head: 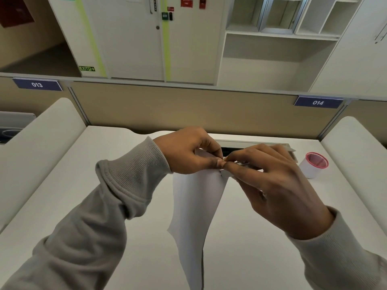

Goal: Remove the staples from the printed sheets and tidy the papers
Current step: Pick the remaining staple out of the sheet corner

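On the far left, a label reading 013 (pixel 37 84) was fixed to the tan partition (pixel 178 109) behind the white desk (pixel 240 227). A grey sleeve (pixel 100 216) reached in from the near left, and the left hand (pixel 188 153) was raised above the middle of the desk. Its fingers were curled, with thumb and fingertips pinching the top corner of the sheets (pixel 199 206). The sheets hung from that corner down toward the near edge, clear of the desk, curling apart lower down. Just right of them, the right hand (pixel 272 185) met the left at the same corner. Its fingers were narrowed to a pinch on the paper's edge, thumb tip touching the left thumb. Something thin and silvery showed under its fingers; what it was could not be told. Behind the hands lay a long slot (pixel 261 143) in the desk. Further right stood a white cup (pixel 313 167) with a pink rim, and beyond it a label reading 014 (pixel 317 102).
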Action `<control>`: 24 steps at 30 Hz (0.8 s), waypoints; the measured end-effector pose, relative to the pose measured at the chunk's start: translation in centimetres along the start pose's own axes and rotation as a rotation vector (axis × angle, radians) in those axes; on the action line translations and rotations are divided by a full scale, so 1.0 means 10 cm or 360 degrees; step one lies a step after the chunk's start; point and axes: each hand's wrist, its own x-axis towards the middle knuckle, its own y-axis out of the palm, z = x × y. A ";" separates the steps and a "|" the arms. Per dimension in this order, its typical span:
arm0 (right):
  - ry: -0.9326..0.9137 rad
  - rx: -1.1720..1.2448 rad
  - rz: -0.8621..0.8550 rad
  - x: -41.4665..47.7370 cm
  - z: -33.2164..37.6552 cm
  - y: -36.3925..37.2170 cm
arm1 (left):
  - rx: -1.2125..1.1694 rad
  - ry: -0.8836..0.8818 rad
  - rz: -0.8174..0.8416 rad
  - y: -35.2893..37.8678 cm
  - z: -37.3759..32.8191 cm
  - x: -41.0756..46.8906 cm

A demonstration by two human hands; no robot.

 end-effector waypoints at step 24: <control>0.0009 -0.0032 -0.0011 0.09 -0.12 0.08 | -0.0083 -0.0079 0.0027 -0.07 0.13 0.10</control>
